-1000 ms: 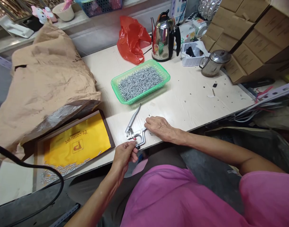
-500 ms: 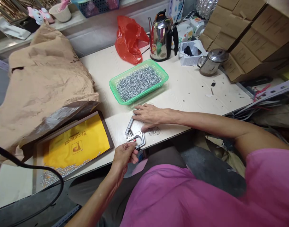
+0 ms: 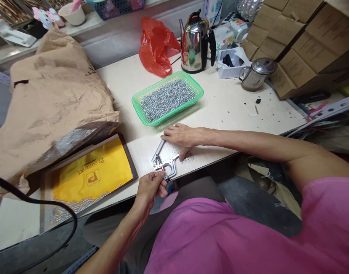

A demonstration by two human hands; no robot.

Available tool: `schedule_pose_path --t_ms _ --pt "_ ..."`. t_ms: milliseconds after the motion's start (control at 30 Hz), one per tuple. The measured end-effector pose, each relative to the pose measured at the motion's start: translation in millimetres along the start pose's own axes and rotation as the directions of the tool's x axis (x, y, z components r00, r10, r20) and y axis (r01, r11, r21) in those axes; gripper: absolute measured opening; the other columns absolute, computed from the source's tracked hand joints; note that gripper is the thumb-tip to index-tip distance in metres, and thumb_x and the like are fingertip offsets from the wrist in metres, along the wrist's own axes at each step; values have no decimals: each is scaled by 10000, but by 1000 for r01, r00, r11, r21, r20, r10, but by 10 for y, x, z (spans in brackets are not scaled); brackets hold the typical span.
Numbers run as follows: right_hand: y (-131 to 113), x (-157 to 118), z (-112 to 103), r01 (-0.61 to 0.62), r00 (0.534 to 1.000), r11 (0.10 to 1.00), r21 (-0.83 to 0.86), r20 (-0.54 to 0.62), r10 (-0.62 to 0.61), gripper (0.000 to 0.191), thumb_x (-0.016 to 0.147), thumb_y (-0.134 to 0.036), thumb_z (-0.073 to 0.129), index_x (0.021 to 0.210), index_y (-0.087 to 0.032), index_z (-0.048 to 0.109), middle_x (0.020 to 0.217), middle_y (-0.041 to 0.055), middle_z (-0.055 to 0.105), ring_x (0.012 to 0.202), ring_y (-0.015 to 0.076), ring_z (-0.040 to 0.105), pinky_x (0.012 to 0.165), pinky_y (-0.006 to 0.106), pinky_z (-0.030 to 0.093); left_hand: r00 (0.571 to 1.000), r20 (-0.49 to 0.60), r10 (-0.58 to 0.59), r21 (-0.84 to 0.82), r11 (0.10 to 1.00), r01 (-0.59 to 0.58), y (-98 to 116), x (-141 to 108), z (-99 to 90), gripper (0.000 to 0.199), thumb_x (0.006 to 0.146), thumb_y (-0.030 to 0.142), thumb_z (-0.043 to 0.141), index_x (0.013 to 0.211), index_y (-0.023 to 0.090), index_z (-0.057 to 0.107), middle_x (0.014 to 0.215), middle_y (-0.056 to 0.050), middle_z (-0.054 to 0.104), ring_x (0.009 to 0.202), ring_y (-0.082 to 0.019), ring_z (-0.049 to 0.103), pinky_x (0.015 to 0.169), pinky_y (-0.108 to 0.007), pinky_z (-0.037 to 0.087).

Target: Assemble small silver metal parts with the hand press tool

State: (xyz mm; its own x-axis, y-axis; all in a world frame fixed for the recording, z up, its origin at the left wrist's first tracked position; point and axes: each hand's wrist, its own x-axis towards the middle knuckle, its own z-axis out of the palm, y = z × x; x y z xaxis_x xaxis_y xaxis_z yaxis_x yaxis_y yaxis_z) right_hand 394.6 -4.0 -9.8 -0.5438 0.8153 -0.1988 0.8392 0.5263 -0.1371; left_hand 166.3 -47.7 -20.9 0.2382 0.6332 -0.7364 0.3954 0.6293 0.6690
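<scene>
A pair of metal hand-press pliers [image 3: 171,167] lies near the table's front edge, its two handles apart and a spring between them. My right hand [image 3: 181,137] spans the handles, with fingers over the upper one and the thumb at the end of the lower one. At the jaw, by a small red part, my left hand [image 3: 151,185] is closed in a pinch. Whatever sits between those fingertips is hidden or too small to name. Beyond the pliers stands a green plastic basket [image 3: 153,122] full of small shiny metal pieces.
To the left lie a shallow box [image 3: 128,156] with a yellow sheet and loose metal pins, and a large brown paper bag [image 3: 60,83]. Farther back are a red plastic bag [image 3: 157,47], an electric kettle [image 3: 193,47], a metal cup [image 3: 254,78] and cardboard boxes [image 3: 314,45].
My right hand has shifted slightly on the handles, its thumb now farther out, so more of the lower handle shows. The left hand stays at the jaw.
</scene>
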Motion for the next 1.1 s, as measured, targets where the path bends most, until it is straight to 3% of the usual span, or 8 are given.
schedule_pose_path --t_ms 267,367,433,500,567,633,833,1100 --pt "6 -29 57 9 999 999 -36 -42 -11 611 713 -570 714 1106 -121 582 1088 123 559 1034 295 439 838 400 292 1000 0 -1 40 999 1 -35 -7 -30 323 710 437 685 728 142 556 512 25 580 321 -82 491 343 -193 368" --pt "-9 -69 109 4 997 1000 -8 -74 -4 487 769 -521 690 1043 -127 606 1035 107 575 1003 270 455 814 377 278 985 -86 146 206 970 -126 -53 -77 -52 341 804 496 573 788 156 571 546 35 563 302 -82 431 330 -219 325" --pt "-36 -94 132 -6 996 1000 5 -93 7 443 793 -498 677 1015 -121 613 1013 107 579 988 261 463 802 368 278 902 -142 407 442 842 -310 -35 -106 -41 336 845 492 537 891 166 604 641 9 605 406 -119 518 409 -255 417" --pt "-75 -115 137 -22 994 1000 7 -104 23 418 813 -478 667 1008 -112 615 1013 115 577 990 258 467 794 362 283 747 -51 663 674 574 -464 11 -67 -3 319 862 442 548 1017 173 621 842 -58 673 707 -199 651 653 -337 536" --pt "-115 -134 125 -37 994 999 4 -99 37 412 818 -455 671 1022 -103 612 1029 125 574 1003 260 468 791 357 295 607 145 782 785 282 -551 73 54 43 373 863 376 569 1169 163 583 1156 -134 647 1093 -284 596 919 -432 493" --pt "-140 -161 103 -43 996 999 8 -79 43 442 803 -442 694 1063 -97 602 1063 134 571 1014 262 468 790 353 314 540 309 783 804 88 -588 131 222 70 507 856 337 585 1312 142 483 1386 -178 507 1312 -324 432 1038 -482 410" --pt "-73 -282 64 -115 991 993 41 -64 117 633 726 -518 741 1154 -90 553 1127 150 555 1016 281 471 801 366 374 570 452 686 817 -62 -573 245 481 50 675 822 306 620 1404 105 344 1367 -202 488 1240 -330 466 1005 -488 425" --pt "-155 -290 50 -130 990 990 53 -45 132 459 798 -409 716 1087 -67 612 1045 147 572 993 251 487 802 343 387 577 543 611 800 -166 -577 513 492 184 480 846 297 618 1270 119 481 1127 -142 575 1032 -284 507 878 -426 465"
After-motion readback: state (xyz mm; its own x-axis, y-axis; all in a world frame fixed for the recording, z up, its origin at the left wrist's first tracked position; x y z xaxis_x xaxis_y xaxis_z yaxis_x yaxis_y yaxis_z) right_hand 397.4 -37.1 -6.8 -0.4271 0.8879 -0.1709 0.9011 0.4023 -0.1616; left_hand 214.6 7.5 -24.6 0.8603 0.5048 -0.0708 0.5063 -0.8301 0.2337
